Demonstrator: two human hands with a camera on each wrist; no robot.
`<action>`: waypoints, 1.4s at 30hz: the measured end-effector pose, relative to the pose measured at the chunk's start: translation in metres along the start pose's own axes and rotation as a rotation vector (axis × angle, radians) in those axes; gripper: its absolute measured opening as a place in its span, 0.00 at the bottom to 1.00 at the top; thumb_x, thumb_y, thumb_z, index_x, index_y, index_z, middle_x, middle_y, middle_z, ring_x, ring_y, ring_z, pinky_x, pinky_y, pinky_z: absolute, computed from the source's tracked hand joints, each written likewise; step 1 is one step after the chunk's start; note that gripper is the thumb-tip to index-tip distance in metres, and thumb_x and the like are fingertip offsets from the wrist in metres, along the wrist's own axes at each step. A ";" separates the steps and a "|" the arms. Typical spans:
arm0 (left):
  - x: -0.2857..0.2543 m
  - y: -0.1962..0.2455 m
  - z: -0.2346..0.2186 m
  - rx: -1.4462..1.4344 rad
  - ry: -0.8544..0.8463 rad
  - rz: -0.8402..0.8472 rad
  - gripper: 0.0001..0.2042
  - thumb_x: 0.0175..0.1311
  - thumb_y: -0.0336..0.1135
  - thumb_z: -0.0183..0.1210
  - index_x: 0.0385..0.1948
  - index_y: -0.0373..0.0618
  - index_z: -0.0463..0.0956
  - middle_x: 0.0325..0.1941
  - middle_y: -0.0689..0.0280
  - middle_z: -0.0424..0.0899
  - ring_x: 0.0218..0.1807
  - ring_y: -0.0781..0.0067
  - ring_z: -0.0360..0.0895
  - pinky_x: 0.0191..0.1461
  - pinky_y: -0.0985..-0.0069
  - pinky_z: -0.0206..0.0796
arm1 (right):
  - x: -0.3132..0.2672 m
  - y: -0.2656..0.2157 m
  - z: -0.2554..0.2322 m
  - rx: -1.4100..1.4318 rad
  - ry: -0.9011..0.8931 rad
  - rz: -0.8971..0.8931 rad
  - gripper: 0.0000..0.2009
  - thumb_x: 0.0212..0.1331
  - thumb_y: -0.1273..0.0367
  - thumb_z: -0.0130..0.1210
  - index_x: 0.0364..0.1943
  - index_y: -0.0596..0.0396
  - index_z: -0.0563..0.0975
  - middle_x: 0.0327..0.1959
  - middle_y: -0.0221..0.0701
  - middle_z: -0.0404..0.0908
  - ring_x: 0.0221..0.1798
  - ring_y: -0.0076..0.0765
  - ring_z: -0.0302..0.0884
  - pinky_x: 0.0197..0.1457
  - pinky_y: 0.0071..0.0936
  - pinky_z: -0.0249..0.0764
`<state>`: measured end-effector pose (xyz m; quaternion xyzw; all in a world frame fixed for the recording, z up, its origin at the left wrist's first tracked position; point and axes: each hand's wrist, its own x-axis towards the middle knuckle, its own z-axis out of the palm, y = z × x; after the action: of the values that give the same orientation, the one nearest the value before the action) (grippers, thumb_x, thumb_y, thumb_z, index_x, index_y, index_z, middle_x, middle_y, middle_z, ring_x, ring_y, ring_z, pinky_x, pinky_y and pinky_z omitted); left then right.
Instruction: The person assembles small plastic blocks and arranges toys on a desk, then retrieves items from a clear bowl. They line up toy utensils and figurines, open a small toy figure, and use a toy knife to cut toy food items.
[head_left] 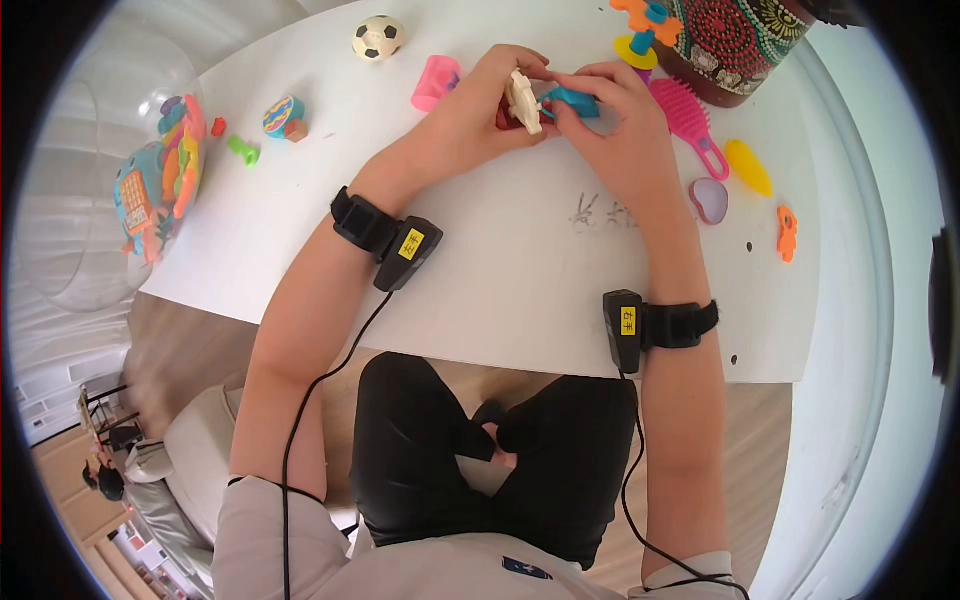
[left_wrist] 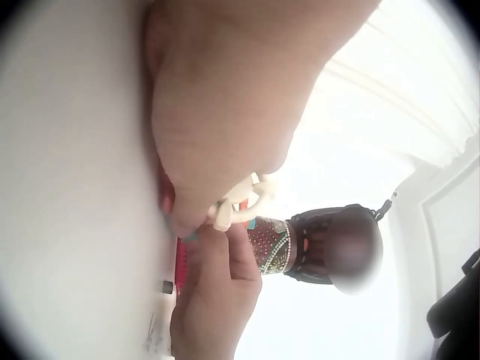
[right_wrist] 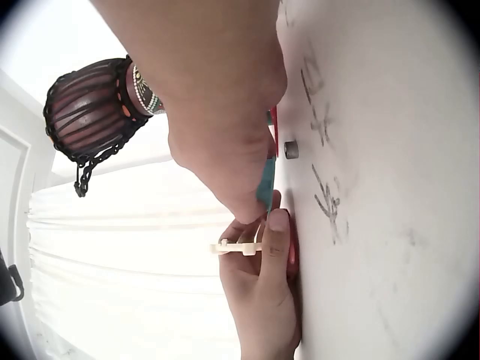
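Observation:
The left hand [head_left: 480, 108] grips a cream-coloured toy piece [head_left: 522, 101] with a ring-like outline, and a red piece [head_left: 507, 116] shows beneath it. Close beside it, the right hand [head_left: 625, 115] pinches a teal piece [head_left: 576, 101] between thumb and fingers. The two hands meet over the table's far part. In the left wrist view the cream piece [left_wrist: 244, 204] sticks out past the left hand [left_wrist: 217, 112]. From the right wrist, the cream piece [right_wrist: 238, 247] appears edge-on in the left hand [right_wrist: 262, 300], and the teal piece [right_wrist: 265, 184] lies under the right hand [right_wrist: 217, 127].
Around the hands on the white table [head_left: 480, 280] lie a pink cup [head_left: 434, 84], a toy football [head_left: 378, 38], a pink brush [head_left: 686, 115], a yellow piece [head_left: 748, 168], a purple heart dish [head_left: 709, 201] and an orange piece [head_left: 788, 234]. A patterned drum [head_left: 735, 45] stands at back right.

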<state>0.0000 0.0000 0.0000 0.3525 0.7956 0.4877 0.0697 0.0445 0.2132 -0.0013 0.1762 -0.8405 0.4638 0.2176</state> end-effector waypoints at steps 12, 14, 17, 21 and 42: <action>0.001 0.007 0.003 -0.058 0.055 0.087 0.42 0.61 0.25 0.72 0.77 0.49 0.57 0.71 0.58 0.71 0.70 0.63 0.76 0.65 0.68 0.77 | 0.001 0.005 0.000 -0.039 0.009 0.061 0.13 0.57 0.71 0.67 0.46 0.57 0.83 0.49 0.32 0.81 0.53 0.42 0.80 0.55 0.34 0.78; 0.002 0.006 0.002 -0.142 0.026 0.086 0.44 0.60 0.24 0.72 0.78 0.50 0.55 0.72 0.56 0.70 0.72 0.61 0.74 0.66 0.68 0.77 | 0.002 0.003 -0.001 -0.043 0.001 0.078 0.12 0.57 0.71 0.67 0.44 0.57 0.82 0.48 0.32 0.80 0.53 0.41 0.80 0.54 0.34 0.78; 0.003 0.001 0.003 -0.172 0.009 0.117 0.48 0.59 0.24 0.73 0.80 0.52 0.51 0.73 0.56 0.68 0.73 0.60 0.73 0.66 0.67 0.76 | 0.001 -0.001 -0.002 -0.034 -0.017 0.106 0.11 0.58 0.71 0.65 0.44 0.56 0.81 0.48 0.32 0.80 0.52 0.41 0.80 0.53 0.34 0.78; 0.001 0.005 0.002 -0.152 0.012 0.107 0.52 0.58 0.26 0.75 0.82 0.54 0.47 0.74 0.55 0.67 0.73 0.60 0.73 0.67 0.66 0.76 | 0.000 0.004 0.000 -0.029 -0.024 0.055 0.12 0.59 0.70 0.64 0.46 0.56 0.80 0.48 0.33 0.80 0.51 0.41 0.80 0.52 0.34 0.78; 0.001 -0.001 -0.003 -0.286 0.016 0.111 0.35 0.71 0.29 0.53 0.79 0.49 0.48 0.77 0.52 0.63 0.76 0.55 0.68 0.72 0.61 0.69 | -0.002 -0.006 -0.001 0.038 -0.141 0.053 0.24 0.54 0.68 0.70 0.56 0.54 0.79 0.52 0.34 0.83 0.57 0.42 0.79 0.63 0.37 0.76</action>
<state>-0.0021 -0.0019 0.0008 0.3785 0.6979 0.6019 0.0855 0.0493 0.2109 0.0020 0.1901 -0.8492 0.4716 0.1422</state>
